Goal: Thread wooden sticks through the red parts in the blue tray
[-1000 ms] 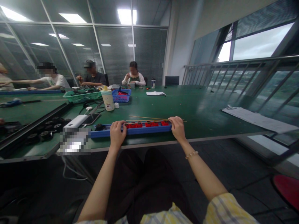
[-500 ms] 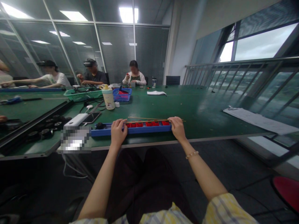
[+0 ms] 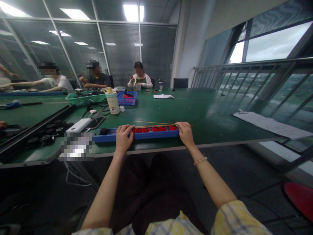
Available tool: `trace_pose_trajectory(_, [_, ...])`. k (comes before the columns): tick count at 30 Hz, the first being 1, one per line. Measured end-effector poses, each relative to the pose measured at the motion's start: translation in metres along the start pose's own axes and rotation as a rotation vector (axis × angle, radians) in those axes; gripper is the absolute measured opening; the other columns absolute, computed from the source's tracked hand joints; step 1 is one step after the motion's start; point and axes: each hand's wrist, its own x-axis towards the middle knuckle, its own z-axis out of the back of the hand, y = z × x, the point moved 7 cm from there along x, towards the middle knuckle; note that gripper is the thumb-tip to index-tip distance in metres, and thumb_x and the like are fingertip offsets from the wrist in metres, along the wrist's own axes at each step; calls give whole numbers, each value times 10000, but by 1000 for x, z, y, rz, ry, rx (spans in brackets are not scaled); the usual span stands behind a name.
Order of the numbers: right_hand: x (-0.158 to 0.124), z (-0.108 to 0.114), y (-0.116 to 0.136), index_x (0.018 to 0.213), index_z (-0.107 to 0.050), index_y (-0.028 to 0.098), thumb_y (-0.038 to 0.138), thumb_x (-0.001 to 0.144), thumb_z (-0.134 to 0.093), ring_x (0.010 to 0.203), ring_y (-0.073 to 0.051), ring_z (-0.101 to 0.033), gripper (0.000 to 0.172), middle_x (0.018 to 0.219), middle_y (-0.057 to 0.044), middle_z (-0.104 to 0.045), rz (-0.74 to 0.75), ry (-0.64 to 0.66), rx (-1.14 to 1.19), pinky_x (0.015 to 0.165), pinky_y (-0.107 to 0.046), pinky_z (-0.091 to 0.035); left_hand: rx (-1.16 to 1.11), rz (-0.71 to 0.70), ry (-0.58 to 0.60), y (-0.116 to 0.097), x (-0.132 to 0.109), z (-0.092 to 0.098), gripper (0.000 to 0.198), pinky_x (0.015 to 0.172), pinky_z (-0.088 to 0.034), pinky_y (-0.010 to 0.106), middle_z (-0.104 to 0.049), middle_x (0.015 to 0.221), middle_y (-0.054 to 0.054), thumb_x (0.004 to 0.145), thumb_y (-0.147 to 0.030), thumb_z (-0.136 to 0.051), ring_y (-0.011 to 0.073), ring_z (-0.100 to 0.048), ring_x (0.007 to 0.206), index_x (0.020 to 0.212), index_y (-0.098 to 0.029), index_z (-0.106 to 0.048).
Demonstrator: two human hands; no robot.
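Observation:
A long blue tray (image 3: 107,138) lies along the near edge of the green table (image 3: 210,114), with several red parts (image 3: 155,129) in a row inside it. My left hand (image 3: 123,138) grips the tray near its middle, fingers curled over the rim. At the tray's right end my right hand (image 3: 185,133) is closed over it. Thin wooden sticks (image 3: 156,124) lie just behind the tray, under my right fingertips. A small black part (image 3: 103,131) sits in the tray's left section.
A white power bank (image 3: 78,125) and phone (image 3: 95,123) lie left of the tray, with a bottle (image 3: 112,102), blue basket (image 3: 127,99) and green basket (image 3: 85,99) behind. Black round parts (image 3: 49,132) fill the left bench. Papers (image 3: 269,124) lie right. Three people sit at the far side.
My left hand has shifted slightly along the tray rim. The view has tilted a little; the tray and my right hand stay in place.

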Motion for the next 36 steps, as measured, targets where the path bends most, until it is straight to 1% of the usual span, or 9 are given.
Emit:
trace_pose_trajectory(3, [0, -1, -1, 1040, -690, 208, 255, 994, -399, 1004, -231, -640, 298, 1034, -75, -730, 2, 1, 14, 992, -441, -439, 7, -2, -1, 1, 0, 0, 305, 944, -451, 420, -678, 1061, 58, 904, -218, -468, 240, -567, 1036, 1099, -241, -701])
trace_pose_trajectory(9, [0, 1, -1, 1089, -689, 238, 230, 992, -399, 1105, -195, -646, 306, 1133, -49, -725, 9, -35, 79, 1111, -471, -382, 10, 5, -9, 2, -1, -1, 310, 941, -448, 415, -685, 1060, 49, 902, -204, -465, 235, -568, 1028, 1089, -247, -708])
trace_pose_trajectory(14, [-2, 4, -6, 1091, -694, 236, 228, 989, -393, 1142, -190, -638, 318, 1156, -55, -720, -19, -86, 95, 1131, -477, -379, 3, 8, -5, 1, 0, -1, 310, 939, -448, 412, -686, 1057, 48, 899, -206, -463, 234, -567, 1026, 1085, -245, -709])
trace_pose_trajectory(18, [-3, 4, -14, 1054, -702, 217, 241, 988, -399, 1111, -198, -651, 312, 1125, -71, -729, -73, -121, 65, 1128, -499, -375, -2, 11, -8, 1, 0, 0, 317, 944, -448, 414, -684, 1064, 50, 900, -205, -456, 235, -566, 1033, 1091, -245, -707])
trace_pose_trajectory(23, [-4, 6, -17, 1061, -697, 216, 255, 992, -377, 1083, -213, -654, 330, 1096, -78, -731, -118, -133, 30, 1107, -530, -377, -16, 20, -6, 1, 0, 1, 310, 943, -451, 427, -685, 1058, 53, 893, -210, -464, 240, -565, 1028, 1079, -248, -708])
trace_pose_trajectory(26, [-3, 9, -15, 1055, -688, 223, 269, 995, -369, 1065, -215, -643, 328, 1084, -74, -722, -119, -155, 7, 1089, -517, -381, -10, 29, 0, 1, 1, 1, 305, 945, -452, 430, -681, 1062, 57, 887, -210, -467, 245, -567, 1036, 1073, -246, -707])
trace_pose_trajectory(30, [-4, 14, -13, 1017, -682, 226, 319, 998, -387, 986, -230, -607, 310, 993, -86, -691, -147, -185, -44, 960, -438, -434, -11, 14, -4, 1, 0, 0, 303, 955, -454, 418, -676, 1071, 58, 895, -207, -463, 238, -563, 1040, 1086, -238, -696])
trace_pose_trajectory(32, [-5, 16, -13, 1021, -678, 230, 339, 999, -390, 946, -233, -582, 309, 950, -87, -663, -158, -189, -70, 890, -403, -433, -16, 2, -6, 1, 0, 0, 300, 956, -457, 413, -675, 1070, 58, 900, -208, -462, 236, -562, 1038, 1092, -234, -692])
trace_pose_trajectory(36, [-5, 18, -10, 1017, -678, 236, 338, 1002, -386, 905, -234, -541, 310, 906, -80, -626, -140, -195, -115, 852, -384, -405, -12, 6, -2, 2, 0, -1, 294, 961, -459, 416, -671, 1074, 58, 903, -212, -463, 240, -566, 1044, 1092, -229, -689])
